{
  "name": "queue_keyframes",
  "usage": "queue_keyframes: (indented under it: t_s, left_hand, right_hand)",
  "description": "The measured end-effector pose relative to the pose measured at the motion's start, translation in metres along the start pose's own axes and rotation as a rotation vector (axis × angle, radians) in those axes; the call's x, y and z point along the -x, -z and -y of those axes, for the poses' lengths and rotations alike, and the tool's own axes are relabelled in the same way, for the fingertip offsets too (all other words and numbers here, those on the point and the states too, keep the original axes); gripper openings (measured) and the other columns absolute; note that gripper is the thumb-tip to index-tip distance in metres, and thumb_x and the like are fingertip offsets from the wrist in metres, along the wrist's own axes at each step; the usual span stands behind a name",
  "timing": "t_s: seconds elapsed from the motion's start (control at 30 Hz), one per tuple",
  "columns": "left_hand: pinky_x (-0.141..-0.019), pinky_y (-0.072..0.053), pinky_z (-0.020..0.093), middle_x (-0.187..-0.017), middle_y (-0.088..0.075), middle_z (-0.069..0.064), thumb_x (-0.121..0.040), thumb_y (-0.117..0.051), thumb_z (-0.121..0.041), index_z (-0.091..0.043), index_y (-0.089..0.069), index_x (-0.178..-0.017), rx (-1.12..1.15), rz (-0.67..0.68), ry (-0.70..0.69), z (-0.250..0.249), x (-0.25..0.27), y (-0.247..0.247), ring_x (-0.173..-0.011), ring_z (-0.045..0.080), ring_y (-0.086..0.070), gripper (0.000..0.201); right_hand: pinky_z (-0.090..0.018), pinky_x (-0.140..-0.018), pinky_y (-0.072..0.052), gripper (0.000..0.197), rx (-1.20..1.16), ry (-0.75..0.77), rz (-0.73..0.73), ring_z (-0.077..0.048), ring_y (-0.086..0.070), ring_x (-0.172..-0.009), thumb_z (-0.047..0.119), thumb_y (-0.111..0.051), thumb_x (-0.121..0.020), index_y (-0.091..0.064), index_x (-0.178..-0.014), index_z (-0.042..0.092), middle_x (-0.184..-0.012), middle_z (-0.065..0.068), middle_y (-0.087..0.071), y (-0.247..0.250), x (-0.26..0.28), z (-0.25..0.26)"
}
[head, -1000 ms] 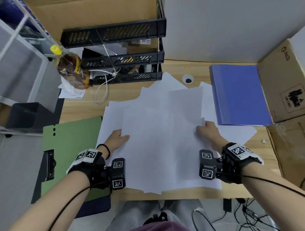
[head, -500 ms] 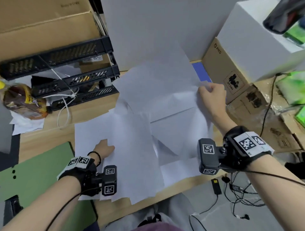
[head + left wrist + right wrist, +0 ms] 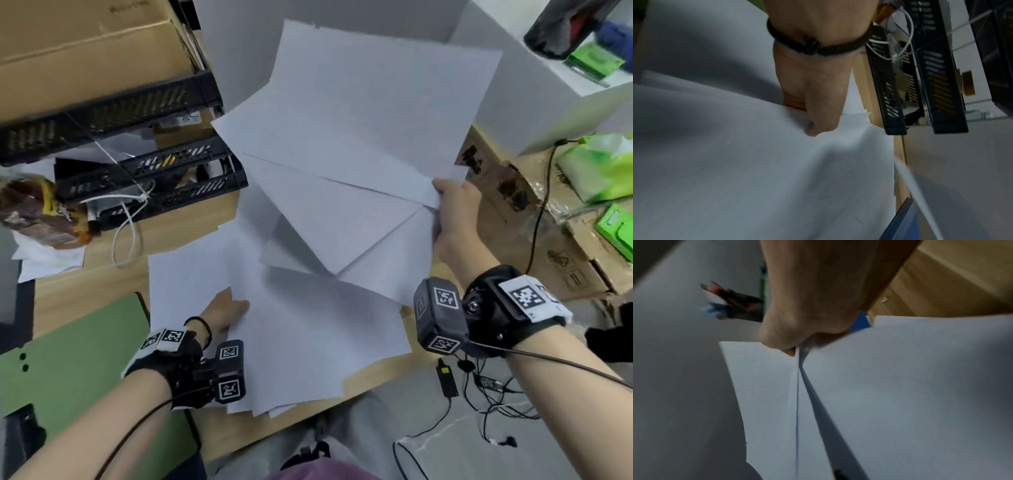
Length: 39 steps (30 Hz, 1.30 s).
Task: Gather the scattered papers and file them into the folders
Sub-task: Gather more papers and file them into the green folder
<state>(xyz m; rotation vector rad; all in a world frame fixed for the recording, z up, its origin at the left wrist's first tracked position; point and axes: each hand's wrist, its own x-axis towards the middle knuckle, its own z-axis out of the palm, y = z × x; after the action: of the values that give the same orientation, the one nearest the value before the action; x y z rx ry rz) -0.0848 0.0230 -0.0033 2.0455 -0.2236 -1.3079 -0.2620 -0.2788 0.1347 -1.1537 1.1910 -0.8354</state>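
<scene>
Plainly risks a spill: pinches the lifted sheets [image 3: 359, 120] by one shared corner only, right hand [image 3: 455, 219] curled shut around that corner, thumb and fingers clamped, with the pages fanned out and raised well above the desk [image 3: 191, 240]. Could lose the loosest page from so small a grip, likely onto the floor past the desk edge. Holds the flat pile [image 3: 308, 342] down low with the left hand [image 3: 222, 311] — thumb on top, fingers tucked under the edge and hidden, so appears to pinch it rather than merely press. Overhangs the near desk edge with part of that pile, so could drag pages off with any tug. Could also crease the paper where the thumb buckles it, as seen from the left wrist. Keeps the green folder [image 3: 68, 359] open flat just left of the pile; shows the blue folder [image 3: 900, 224] only as a sliver from the wrist views. Beyond the papers: light wooden desk, black tray stack [image 3: 137, 164] at the back left, a brown bottle [image 3: 37, 212] lying beside it, a white cable [image 3: 130, 222] looping out. To the right, cardboard boxes [image 3: 531, 222] — and below them tangled floor cables [image 3: 479, 387] on grey flooring.
</scene>
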Motion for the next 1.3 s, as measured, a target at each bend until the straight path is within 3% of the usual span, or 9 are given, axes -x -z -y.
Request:
queue_keyframes:
  t_s: [0.2, 0.33, 0.47, 0.6, 0.73, 0.83, 1.0, 1.2, 1.3]
  left_hand:
    - [-0.090, -0.051, 0.056, -0.116, -0.067, 0.011, -0.085, -0.050, -0.004, -0.026, -0.051, -0.125, 0.378, -0.052, -0.096, 0.018, 0.012, 0.004, -0.103, 0.036, -0.066, 0.046]
    - [-0.080, -0.054, 0.038, -0.118, -0.066, 0.010, -0.094, -0.051, -0.004, -0.017, -0.053, -0.127, 0.545, -0.114, -0.054, 0.017, 0.015, -0.006, -0.102, 0.029, -0.065, 0.036]
    - [-0.072, -0.055, 0.028, -0.110, -0.068, 0.010, -0.103, -0.038, -0.024, -0.012, -0.060, -0.114, 0.777, -0.121, -0.030, 0.015, 0.017, -0.024, -0.089, 0.016, -0.069, 0.028]
    - [-0.102, -0.043, 0.046, -0.133, -0.060, 0.007, -0.090, -0.037, -0.066, -0.021, -0.051, -0.138, 1.016, -0.015, 0.000, 0.023, 0.012, -0.036, -0.122, 0.027, -0.057, 0.066]
    - [-0.086, -0.054, 0.036, -0.122, -0.067, 0.006, -0.086, -0.067, -0.039, -0.015, -0.056, -0.130, 0.659, -0.156, 0.045, 0.031, 0.003, -0.049, -0.106, 0.024, -0.066, 0.051]
    - [-0.070, -0.055, 0.027, -0.111, -0.065, 0.006, -0.089, -0.067, -0.018, -0.010, -0.058, -0.116, 0.488, -0.273, 0.055, 0.032, -0.004, -0.053, -0.088, 0.019, -0.064, 0.030]
    - [-0.060, -0.048, 0.026, -0.087, -0.061, 0.002, -0.091, -0.063, -0.010, -0.014, -0.057, -0.098, 0.399, -0.326, 0.039, 0.032, 0.000, -0.051, -0.078, 0.020, -0.058, 0.011]
    - [-0.062, -0.053, 0.024, -0.097, -0.067, 0.002, -0.082, -0.072, -0.004, -0.014, -0.060, -0.108, 0.476, -0.249, 0.092, 0.042, 0.020, -0.047, -0.086, 0.020, -0.065, 0.030]
    - [-0.054, -0.053, 0.018, -0.095, -0.068, -0.001, -0.078, -0.075, -0.002, -0.021, -0.059, -0.100, 0.536, -0.247, 0.090, 0.044, 0.029, -0.048, -0.084, 0.016, -0.066, 0.033]
  right_hand:
    - [-0.033, -0.066, -0.039, 0.013, 0.280, -0.285, 0.185, -0.021, -0.050, -0.070, 0.011, -0.049, -0.091, -0.052, -0.081, 0.019, -0.079, -0.005, -0.054, -0.003, 0.018, -0.099]
    - [-0.027, -0.063, -0.046, 0.019, 0.421, -0.389, 0.314, -0.019, -0.055, -0.071, 0.010, -0.050, -0.094, -0.057, -0.111, 0.008, -0.087, -0.006, -0.060, 0.011, 0.042, -0.144]
    - [-0.026, -0.053, -0.037, 0.042, 0.554, -0.477, 0.402, -0.020, -0.042, -0.058, 0.007, -0.050, -0.094, -0.043, -0.133, -0.006, -0.068, -0.008, -0.047, 0.026, 0.055, -0.164]
    - [-0.025, -0.050, -0.052, 0.009, 0.598, -0.553, 0.485, -0.020, -0.047, -0.062, 0.006, -0.055, -0.092, -0.048, -0.088, 0.009, -0.074, -0.008, -0.045, 0.035, 0.063, -0.172]
    - [-0.034, -0.067, -0.062, 0.022, 0.545, -0.735, 0.707, -0.030, -0.062, -0.074, 0.008, -0.066, -0.089, -0.044, -0.087, 0.009, -0.093, -0.014, -0.047, 0.041, 0.061, -0.175]
    - [-0.036, -0.075, -0.061, 0.022, 0.548, -0.754, 0.804, -0.028, -0.064, -0.080, 0.017, -0.070, -0.088, -0.050, -0.091, 0.009, -0.099, -0.015, -0.054, 0.046, 0.050, -0.171]
    - [-0.044, -0.087, -0.058, 0.020, 0.483, -0.677, 0.662, -0.026, -0.070, -0.079, 0.030, -0.064, -0.093, -0.054, -0.084, 0.015, -0.085, -0.008, -0.060, 0.047, 0.008, -0.158]
    - [-0.024, -0.043, -0.045, 0.028, 0.627, -0.487, 0.490, -0.024, -0.056, -0.053, 0.011, -0.065, -0.085, -0.041, -0.076, 0.020, -0.066, -0.011, -0.053, 0.020, -0.035, -0.146]
    - [-0.028, -0.050, -0.051, 0.022, 0.753, -0.515, 0.609, -0.027, -0.061, -0.055, 0.002, -0.064, -0.085, -0.045, -0.078, 0.012, -0.064, -0.016, -0.062, 0.002, -0.034, -0.146]
